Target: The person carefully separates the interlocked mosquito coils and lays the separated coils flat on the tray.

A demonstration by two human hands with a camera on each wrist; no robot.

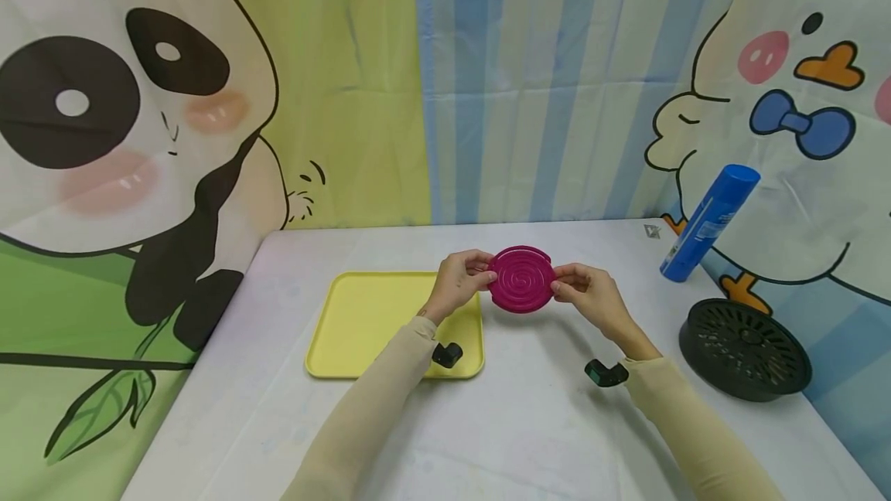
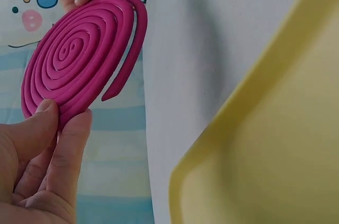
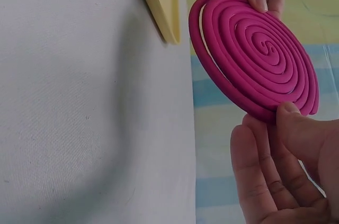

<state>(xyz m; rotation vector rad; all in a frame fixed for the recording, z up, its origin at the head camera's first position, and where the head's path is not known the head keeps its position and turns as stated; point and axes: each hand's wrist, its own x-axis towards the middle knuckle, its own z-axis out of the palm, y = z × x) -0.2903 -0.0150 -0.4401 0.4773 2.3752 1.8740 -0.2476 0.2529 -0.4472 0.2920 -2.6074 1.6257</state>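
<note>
A magenta mosquito coil (image 1: 522,279), a flat spiral, is held up above the table between both hands. My left hand (image 1: 461,278) pinches its left edge, with the thumb on the near face, as the left wrist view shows. On the opposite edge, my right hand (image 1: 592,296) pinches the coil between thumb and fingers. In the right wrist view, the outermost strand of the coil (image 3: 254,57) stands slightly apart from the inner rings. A yellow tray (image 1: 376,369) lies on the table below and left of the coil, partly hidden by the left arm.
A round black slotted container (image 1: 745,350) sits at the table's right edge. Behind it stands a blue cylindrical can (image 1: 710,223). The white tabletop (image 1: 515,424) ends against printed cloth backdrops (image 1: 543,83) at the back and right.
</note>
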